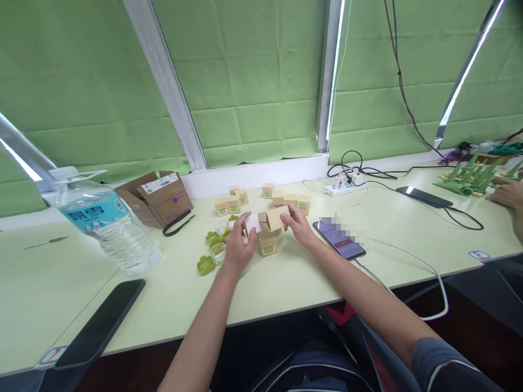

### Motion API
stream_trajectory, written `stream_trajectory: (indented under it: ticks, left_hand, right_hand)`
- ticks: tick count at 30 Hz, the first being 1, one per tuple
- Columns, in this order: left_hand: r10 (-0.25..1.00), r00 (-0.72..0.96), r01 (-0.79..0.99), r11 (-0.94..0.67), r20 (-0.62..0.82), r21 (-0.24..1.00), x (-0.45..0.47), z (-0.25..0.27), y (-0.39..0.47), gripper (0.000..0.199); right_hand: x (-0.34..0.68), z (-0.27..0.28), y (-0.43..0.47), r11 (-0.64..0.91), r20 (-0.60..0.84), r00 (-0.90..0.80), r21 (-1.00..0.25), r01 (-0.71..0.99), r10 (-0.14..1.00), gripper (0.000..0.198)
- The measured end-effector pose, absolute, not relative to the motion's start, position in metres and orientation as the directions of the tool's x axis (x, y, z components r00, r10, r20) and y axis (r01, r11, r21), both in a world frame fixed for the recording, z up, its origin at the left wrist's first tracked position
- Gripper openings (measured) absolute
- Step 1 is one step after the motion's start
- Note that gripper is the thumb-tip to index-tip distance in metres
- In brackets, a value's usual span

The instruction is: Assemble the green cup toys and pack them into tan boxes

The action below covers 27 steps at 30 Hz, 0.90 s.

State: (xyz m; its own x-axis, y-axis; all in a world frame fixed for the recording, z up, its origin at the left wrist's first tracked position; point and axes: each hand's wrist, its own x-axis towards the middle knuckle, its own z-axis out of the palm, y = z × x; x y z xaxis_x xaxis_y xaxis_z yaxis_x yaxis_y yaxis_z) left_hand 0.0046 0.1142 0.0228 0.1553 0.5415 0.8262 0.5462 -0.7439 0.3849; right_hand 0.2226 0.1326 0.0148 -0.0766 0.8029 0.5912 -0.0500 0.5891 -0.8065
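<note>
Flaps of the box (274, 219) stand open between my hands, over the middle of the table (294, 277). My left hand (239, 247) pinches its white side between thumb and fingers; my right hand (300, 226) grips the tan panel, thumb on the near face. If the two pull unevenly, I judge the card could crease or tear at a fold, while too light a pinch could let it slip.

Just below it in view is what looks like a lower box (268, 246) with a green panel; I cannot tell whether the two touch. If they do, pressing down might tip or dent it.

My left hand is also just beside the green trays (205, 265) and clear cups (219, 257), so a leftward sweep could scatter them. The far boxes (290, 200) are at risk only if I reach forward carelessly.

On the right, my forearm (347, 280) passes close to the lit phone (341, 242) and its white cable (446, 302), which loops over the near edge: a snag could drag the phone along. On the left, the dark phone (102, 321) reaches the near edge, where a stray elbow could push it off. A bump could topple the tall bottle (110, 228) too.
</note>
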Motion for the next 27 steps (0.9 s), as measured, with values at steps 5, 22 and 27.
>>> stream_trajectory:
  ticks: [5,22,27]
  left_hand:
    - [0.624,0.165,0.493,-0.723,0.763,0.484,0.002,0.023,0.114,0.066]
    - [0.469,0.292,0.517,-0.81,0.833,0.275,0.006,0.024,0.117,0.052]
    - [0.471,0.28,0.536,-0.799,0.836,0.271,0.006,0.025,0.115,0.053]
  right_hand:
    - [0.222,0.014,0.132,0.591,0.588,-0.075,-0.806,0.027,0.806,0.052]
    - [0.216,0.024,0.118,0.691,0.668,-0.18,-0.685,0.231,0.722,0.058]
    - [0.215,0.024,0.119,0.693,0.68,-0.138,-0.691,0.204,0.72,0.055]
